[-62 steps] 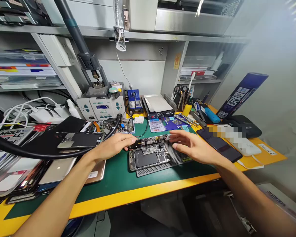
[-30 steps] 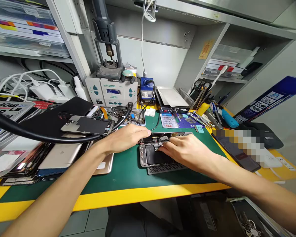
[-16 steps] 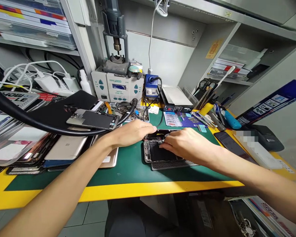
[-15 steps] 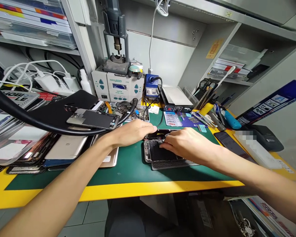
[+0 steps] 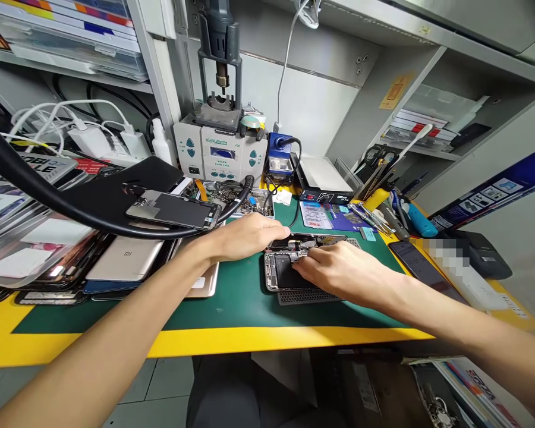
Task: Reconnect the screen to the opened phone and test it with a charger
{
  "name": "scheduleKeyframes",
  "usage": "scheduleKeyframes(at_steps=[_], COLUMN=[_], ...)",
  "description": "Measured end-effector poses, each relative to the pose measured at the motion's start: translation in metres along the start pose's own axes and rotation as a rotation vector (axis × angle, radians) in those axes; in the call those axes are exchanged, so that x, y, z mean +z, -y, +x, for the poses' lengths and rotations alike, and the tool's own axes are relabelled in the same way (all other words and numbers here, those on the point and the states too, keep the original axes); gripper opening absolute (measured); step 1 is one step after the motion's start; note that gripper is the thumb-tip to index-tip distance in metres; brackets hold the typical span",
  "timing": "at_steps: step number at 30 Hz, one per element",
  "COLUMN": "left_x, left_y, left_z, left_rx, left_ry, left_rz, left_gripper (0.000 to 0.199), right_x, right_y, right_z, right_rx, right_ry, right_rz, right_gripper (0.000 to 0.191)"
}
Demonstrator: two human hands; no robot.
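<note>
An opened phone lies on the green mat [image 5: 241, 303], its two halves folded apart. The lower half [image 5: 271, 274] has a dark inner panel and bare metal parts along its rim. Behind it, the upper half [image 5: 334, 239] leans up and shows small internal parts. My left hand [image 5: 252, 236] is closed on the upper half's left end, with the thumb along its edge. Over the right part of the lower half, my right hand [image 5: 336, 266] has its fingers curled together near the seam between the halves. Whatever those fingertips grip is hidden.
A perforated metal plate [image 5: 312, 297] lies under the phone. Stacked phones [image 5: 120, 258] stand on the left, with a thick black hose [image 5: 116, 224] arching across. A hot-air station [image 5: 223, 153] and a soldering unit [image 5: 280, 157] are behind; tools [image 5: 374, 220] lie right.
My right hand has shifted slightly within the phone, and more of the upper half's inner parts shows above it. My left hand keeps its hold. The whole view has shifted slightly.
</note>
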State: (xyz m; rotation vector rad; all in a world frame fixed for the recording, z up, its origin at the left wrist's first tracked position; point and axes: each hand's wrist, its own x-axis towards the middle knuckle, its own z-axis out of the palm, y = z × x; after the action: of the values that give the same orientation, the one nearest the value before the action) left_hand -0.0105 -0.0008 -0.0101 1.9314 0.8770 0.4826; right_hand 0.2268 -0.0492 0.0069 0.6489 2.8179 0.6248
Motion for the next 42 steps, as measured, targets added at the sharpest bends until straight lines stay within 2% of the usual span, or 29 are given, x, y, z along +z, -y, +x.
scheduleKeyframes(at_steps=[8,16,19,22,27,35,42], left_x=[0.0,-0.001,-0.001,-0.001,-0.002,0.0,-0.001], left_y=[-0.002,-0.008,-0.007,-0.004,-0.001,-0.002,-0.004], left_z=[-0.001,-0.003,-0.002,-0.001,0.001,0.001,0.0], left_rx=[-0.011,-0.033,-0.028,-0.016,0.002,0.012,0.009], left_ry=[-0.002,0.001,0.001,0.004,0.002,0.001,-0.002], left_rz=[0.004,0.015,0.021,0.027,0.037,0.044,0.032], left_gripper=[0.04,0.039,0.038,0.038,0.039,0.039,0.039], right_x=[0.004,0.004,0.003,0.0,-0.004,0.001,-0.001], right_y=[0.003,0.001,-0.004,-0.005,-0.003,-0.007,-0.007], right_z=[-0.003,-0.004,-0.008,-0.009,-0.001,0.003,0.002], right_rx=[-0.073,-0.067,-0.007,0.125,0.268,0.134,0.039], right_ry=[-0.077,-0.079,-0.064,-0.048,0.046,0.04,0.037], right_rz=[-0.038,-0.013,0.071,0.205,0.292,0.209,0.151], right_gripper=[0.016,0.017,0.019,0.025,0.033,0.021,0.019])
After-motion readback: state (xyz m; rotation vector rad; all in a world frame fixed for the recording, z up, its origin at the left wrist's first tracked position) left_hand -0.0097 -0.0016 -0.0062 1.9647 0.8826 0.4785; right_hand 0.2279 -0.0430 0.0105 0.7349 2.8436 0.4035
